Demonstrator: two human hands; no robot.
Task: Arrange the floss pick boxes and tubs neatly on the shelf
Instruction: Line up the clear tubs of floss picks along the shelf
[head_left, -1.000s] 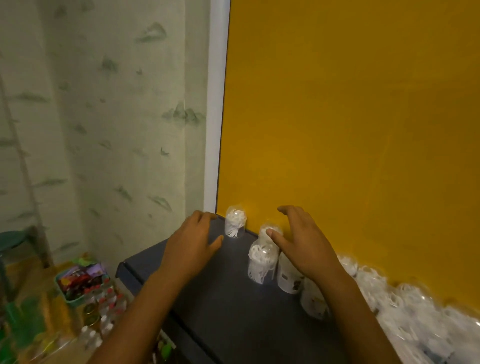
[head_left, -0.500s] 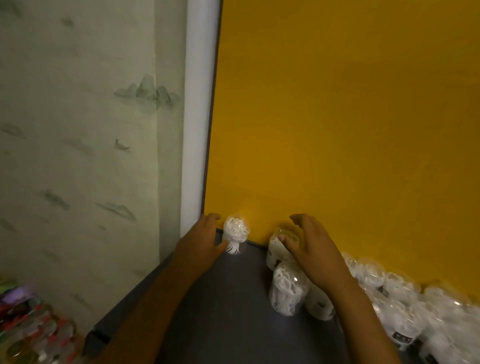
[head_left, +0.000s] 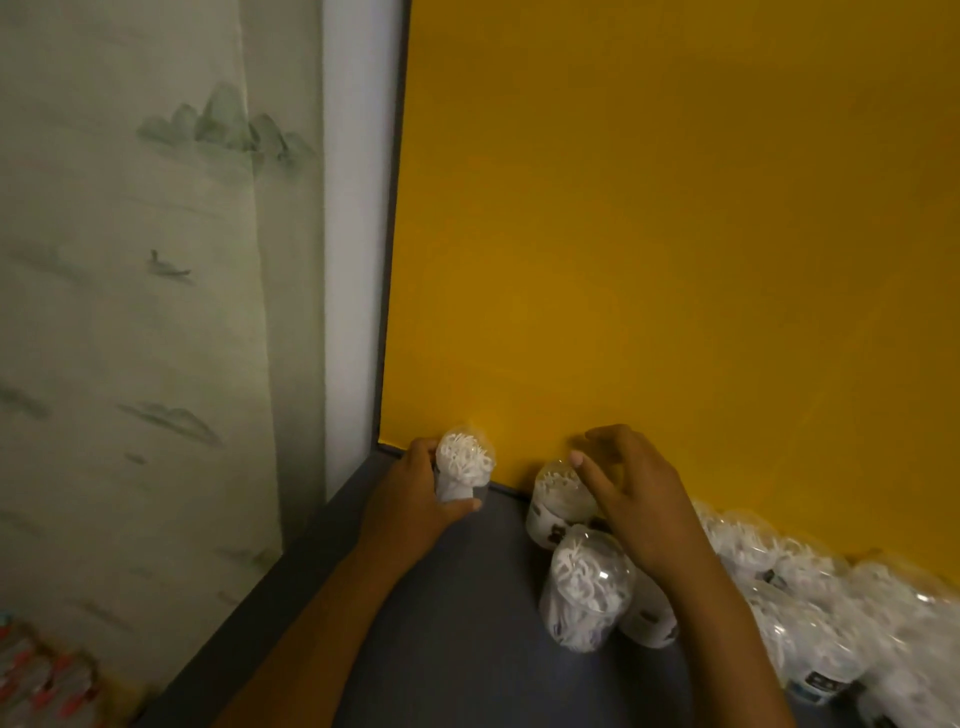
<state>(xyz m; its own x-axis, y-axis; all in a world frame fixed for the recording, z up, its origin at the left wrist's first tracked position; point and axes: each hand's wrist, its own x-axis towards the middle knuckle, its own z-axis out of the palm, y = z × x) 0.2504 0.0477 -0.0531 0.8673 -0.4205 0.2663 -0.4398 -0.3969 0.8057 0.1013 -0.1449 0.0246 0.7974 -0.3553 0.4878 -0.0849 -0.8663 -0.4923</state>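
A clear tub of white floss picks (head_left: 462, 467) stands in the back left corner of the dark grey shelf (head_left: 467, 623), and my left hand (head_left: 415, 506) grips it round its side. My right hand (head_left: 636, 501) hovers with spread, bent fingers over a second tub (head_left: 556, 501) against the yellow back panel; whether it touches that tub is unclear. A third domed tub (head_left: 589, 590) stands just in front, by my right wrist. More tubs lie in a loose heap (head_left: 831, 618) along the back to the right.
The yellow back panel (head_left: 675, 260) closes the shelf behind. A white post (head_left: 353, 260) and a patterned wall (head_left: 130, 312) lie left of the shelf's edge. Small bottles with red caps (head_left: 36, 680) show at the bottom left, below the shelf.
The view has moved closer and to the right. My left hand went from beside the corner tub to gripping it. My right hand stays over the second tub.
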